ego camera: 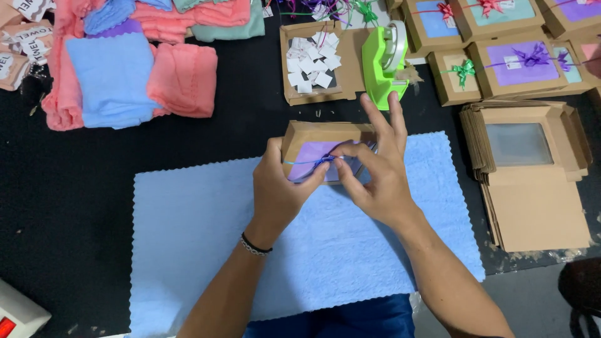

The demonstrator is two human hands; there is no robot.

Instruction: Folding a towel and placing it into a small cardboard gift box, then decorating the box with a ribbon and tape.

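A brown cardboard gift box (313,134) with a clear window showing purple cloth is tilted up over a flat light-blue towel (200,231). A thin blue ribbon (322,161) crosses its window. My left hand (278,188) grips the box's left side, thumb on the front. My right hand (375,169) rests on the box's right side, thumb and forefinger pinching the ribbon at the middle.
A green tape dispenser (385,59) and a tray of small white tags (311,62) stand behind the box. Folded pink, blue and green towels (134,69) lie at the back left. Finished ribboned boxes (519,62) and a stack of flat boxes (532,181) fill the right.
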